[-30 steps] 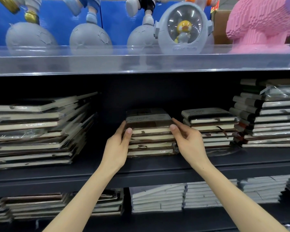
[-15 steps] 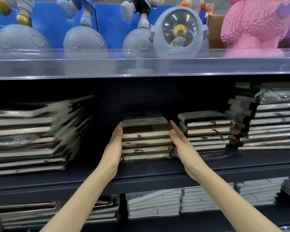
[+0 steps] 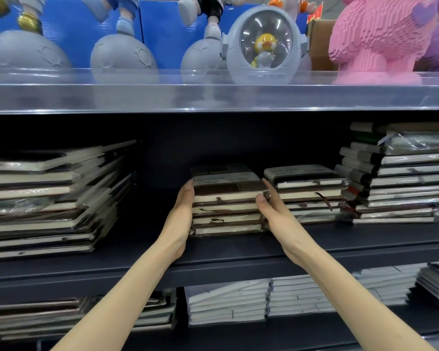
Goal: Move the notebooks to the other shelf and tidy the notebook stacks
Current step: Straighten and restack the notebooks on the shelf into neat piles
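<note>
A small stack of brown wrapped notebooks (image 3: 227, 198) sits in the middle of the dark middle shelf (image 3: 238, 252). My left hand (image 3: 181, 216) lies flat against the stack's left side, fingers straight. My right hand (image 3: 276, 214) presses flat against its right side, thumb at the front corner. A second small stack (image 3: 307, 191) stands just right of my right hand. A tall stack (image 3: 398, 176) fills the right end, and a wide, untidy stack (image 3: 51, 198) leans at the left.
The lower shelf holds white-edged notebook stacks (image 3: 228, 302) and darker stacks (image 3: 36, 317) at the left. Above, a clear-fronted shelf carries grey globe figures (image 3: 122, 54), a round duck lamp (image 3: 264, 44) and a pink block figure (image 3: 380, 39). A gap (image 3: 160, 206) lies left of the middle stack.
My left hand has slid from the stack's front corner to lie flat along its left side. My right hand has settled lower against the right side. The stack itself looks squarer.
</note>
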### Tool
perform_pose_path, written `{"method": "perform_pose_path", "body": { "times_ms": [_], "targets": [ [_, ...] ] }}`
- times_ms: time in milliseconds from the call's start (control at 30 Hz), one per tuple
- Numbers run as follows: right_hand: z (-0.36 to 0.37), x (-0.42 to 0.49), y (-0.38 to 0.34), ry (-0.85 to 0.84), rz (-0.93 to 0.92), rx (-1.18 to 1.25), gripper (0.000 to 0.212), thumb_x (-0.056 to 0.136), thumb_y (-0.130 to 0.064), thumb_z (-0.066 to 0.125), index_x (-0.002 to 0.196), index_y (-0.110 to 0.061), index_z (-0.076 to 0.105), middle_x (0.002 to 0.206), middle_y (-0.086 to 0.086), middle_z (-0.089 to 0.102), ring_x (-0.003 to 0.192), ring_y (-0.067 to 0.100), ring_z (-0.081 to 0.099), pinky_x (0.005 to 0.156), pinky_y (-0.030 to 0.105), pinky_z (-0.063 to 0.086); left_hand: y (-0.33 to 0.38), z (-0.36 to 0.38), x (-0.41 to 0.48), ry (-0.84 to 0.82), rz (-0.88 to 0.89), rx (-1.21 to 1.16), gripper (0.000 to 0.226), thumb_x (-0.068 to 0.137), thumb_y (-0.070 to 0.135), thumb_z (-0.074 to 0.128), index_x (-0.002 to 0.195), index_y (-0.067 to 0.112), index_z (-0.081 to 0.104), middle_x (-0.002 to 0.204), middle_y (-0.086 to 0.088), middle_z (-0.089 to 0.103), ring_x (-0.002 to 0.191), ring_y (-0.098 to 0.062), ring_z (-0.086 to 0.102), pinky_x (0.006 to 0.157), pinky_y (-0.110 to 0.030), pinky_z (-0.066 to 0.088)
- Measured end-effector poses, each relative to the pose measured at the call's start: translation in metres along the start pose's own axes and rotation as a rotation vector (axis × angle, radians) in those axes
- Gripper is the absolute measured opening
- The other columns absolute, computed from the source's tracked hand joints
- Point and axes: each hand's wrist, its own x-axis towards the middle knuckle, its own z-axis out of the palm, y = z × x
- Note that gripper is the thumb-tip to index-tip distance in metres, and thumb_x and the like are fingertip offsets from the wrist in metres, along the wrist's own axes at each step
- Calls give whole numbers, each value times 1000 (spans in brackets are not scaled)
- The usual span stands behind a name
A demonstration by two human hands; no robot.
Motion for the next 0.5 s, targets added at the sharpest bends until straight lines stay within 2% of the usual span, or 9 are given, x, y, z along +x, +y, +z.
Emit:
{"method": "perform_pose_path", "body": {
  "times_ms": [167,233,300,333,367,433,500],
  "targets": [
    [-5,-11,-5,-23,1,-27,62,93,-49,42,148,-44,13,155,-9,25,141,13,27,116,37,26,5,0,-6,13,7,33,46,96,56,26,138,42,37,125,16,54,120,-8,49,110,-36,34],
    [-10,-24,-11,-5,-35,-179,65,91,-51,44,148,-41,14,149,-9,36,135,11,37,110,28,32,8,-2,-14,41,45,114,50,95,56,28,142,39,33,125,19,47,124,-7,44,106,-25,34],
    [-11,-40,-18,125,-172,-492,61,93,-47,47,149,-34,23,130,-2,58,117,14,56,94,25,43,15,-7,-26,101,137,342,49,96,50,34,142,33,35,123,17,46,117,-3,42,87,-9,34],
    [-8,-46,-22,248,-295,-660,56,94,-43,48,146,-28,33,115,1,66,103,16,63,86,28,48,18,-11,-33,140,208,455,48,96,46,38,141,28,39,124,14,49,116,-3,44,82,-6,34],
    [-3,-49,-26,364,-439,-761,50,94,-40,49,140,-23,44,101,1,70,90,17,67,78,32,53,20,-17,-39,173,290,546,47,96,43,42,139,24,43,127,10,53,117,-4,47,86,-7,35],
    [13,-47,-30,422,-649,-732,41,93,-37,49,125,-15,60,89,0,72,74,16,68,66,36,57,21,-32,-55,228,446,698,46,95,43,46,134,18,50,129,4,57,119,-8,52,96,-19,39],
    [36,-41,-27,315,-732,-646,39,90,-36,49,116,-13,65,93,-2,73,78,11,69,68,30,58,24,-52,-71,322,558,822,44,93,39,47,127,13,57,122,3,62,112,-8,57,94,-24,44]
  ]
}}
